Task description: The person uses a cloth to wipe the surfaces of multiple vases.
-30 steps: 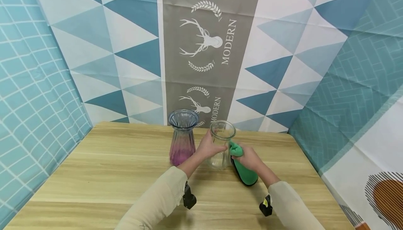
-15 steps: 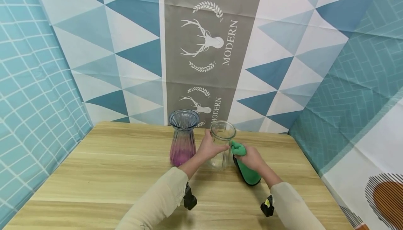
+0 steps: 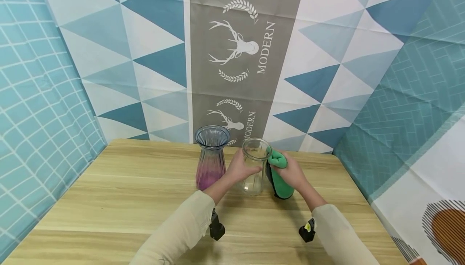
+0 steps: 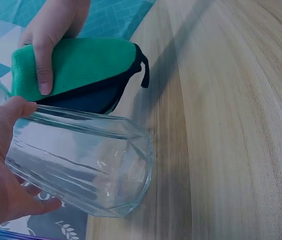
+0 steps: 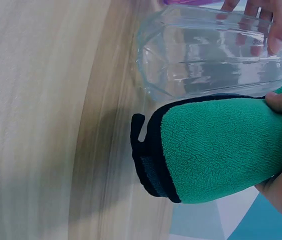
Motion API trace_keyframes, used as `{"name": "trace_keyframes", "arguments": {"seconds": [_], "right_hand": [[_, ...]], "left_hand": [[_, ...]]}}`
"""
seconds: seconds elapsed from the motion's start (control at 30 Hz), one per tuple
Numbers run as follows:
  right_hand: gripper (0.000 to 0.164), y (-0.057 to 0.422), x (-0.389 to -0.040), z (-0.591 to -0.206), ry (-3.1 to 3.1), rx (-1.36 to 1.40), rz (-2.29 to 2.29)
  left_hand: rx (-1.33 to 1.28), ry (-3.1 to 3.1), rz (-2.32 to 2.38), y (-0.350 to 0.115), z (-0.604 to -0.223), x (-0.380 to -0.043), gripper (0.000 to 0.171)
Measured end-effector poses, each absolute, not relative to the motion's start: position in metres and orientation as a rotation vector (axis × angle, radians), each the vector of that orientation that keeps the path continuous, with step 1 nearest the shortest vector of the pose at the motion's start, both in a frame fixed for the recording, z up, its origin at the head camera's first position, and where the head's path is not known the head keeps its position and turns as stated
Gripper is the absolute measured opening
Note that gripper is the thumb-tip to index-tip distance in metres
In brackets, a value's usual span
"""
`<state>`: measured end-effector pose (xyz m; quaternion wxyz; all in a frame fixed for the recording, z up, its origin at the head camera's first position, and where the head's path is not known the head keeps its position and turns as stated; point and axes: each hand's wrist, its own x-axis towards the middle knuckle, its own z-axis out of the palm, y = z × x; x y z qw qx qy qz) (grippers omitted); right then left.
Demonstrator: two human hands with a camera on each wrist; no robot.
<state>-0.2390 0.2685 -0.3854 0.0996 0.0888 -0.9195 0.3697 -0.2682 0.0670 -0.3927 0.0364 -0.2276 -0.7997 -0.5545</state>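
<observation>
A clear ribbed glass vase [image 3: 254, 185] stands upright on the wooden table. My left hand [image 3: 241, 170] grips it from the left, below the rim, with the thumb on the near side. In my right hand [image 3: 292, 173] is a folded green cleaning cloth [image 3: 283, 187] with black edging. The cloth lies along the vase's right side in the head view. Seen from the left wrist, its dark underside faces the glass [image 4: 91, 155], and whether they touch is hard to tell. A black hanging loop [image 5: 138, 125] sticks out from the cloth's lower end in the right wrist view.
A blue-to-purple ribbed glass vase [image 3: 210, 164] stands close to the left of the clear one. Behind the wooden table [image 3: 109, 200] hangs a patterned fabric wall [image 3: 232, 55]. Black wrist cameras [image 3: 216, 228] hang below both sleeves.
My right hand has moved slightly up toward the back of the table with the cloth, whose lower end has swung up and left. The left hand stays on the clear vase.
</observation>
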Motion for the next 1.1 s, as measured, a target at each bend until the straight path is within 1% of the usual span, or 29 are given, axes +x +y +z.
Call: {"name": "trace_keyframes", "arguments": {"seconds": [0.13, 0.23, 0.4, 0.57, 0.63, 0.8, 0.93, 1.1], "right_hand": [[0.053, 0.266, -0.241, -0.385, -2.695, 0.296, 1.105], [0.049, 0.265, -0.241, -0.386, -2.705, 0.309, 1.11], [0.04, 0.265, -0.242, -0.39, -2.727, 0.307, 1.119], [0.028, 0.265, -0.243, -0.395, -2.749, 0.314, 1.091], [0.031, 0.265, -0.243, -0.398, -2.751, 0.322, 1.087], [0.044, 0.265, -0.241, -0.405, -2.811, 0.287, 1.092], [0.041, 0.264, -0.24, -0.409, -2.859, 0.249, 1.054], [0.036, 0.265, -0.24, -0.415, -2.9, 0.277, 0.999]], "left_hand": [[-0.719, -2.469, -1.687, 0.067, -0.394, -0.27, 0.076], [-0.742, -2.455, -1.695, 0.067, -0.394, -0.27, 0.074], [-0.752, -2.445, -1.697, 0.066, -0.394, -0.27, 0.073], [-0.732, -2.465, -1.69, 0.066, -0.395, -0.27, 0.074], [-0.722, -2.474, -1.703, 0.066, -0.395, -0.27, 0.074], [-0.714, -2.474, -1.746, 0.067, -0.395, -0.269, 0.073], [-0.715, -2.462, -1.76, 0.068, -0.396, -0.27, 0.073], [-0.703, -2.474, -1.754, 0.067, -0.397, -0.27, 0.074]]}}
